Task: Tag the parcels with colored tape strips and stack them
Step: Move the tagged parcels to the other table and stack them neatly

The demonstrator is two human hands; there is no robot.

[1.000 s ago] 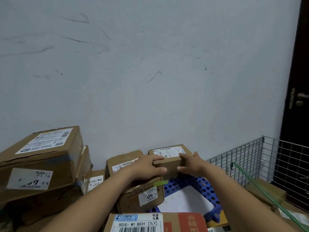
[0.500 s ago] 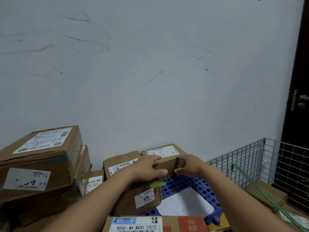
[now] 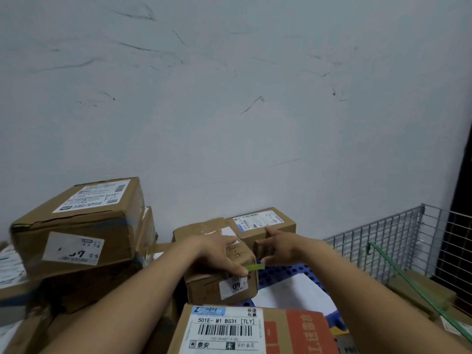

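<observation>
Beneath scuffed wall (image 3: 229, 98), left hand (image 3: 222, 251) touches tape strip (image 3: 256, 267).

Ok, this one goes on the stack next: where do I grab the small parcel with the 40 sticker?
Probably its left and right side faces, reaching from above and the front. The parcel has its right side open over the blue pallet, while boxes crowd its back. Hold below the green tape strip on the top right edge.
</observation>
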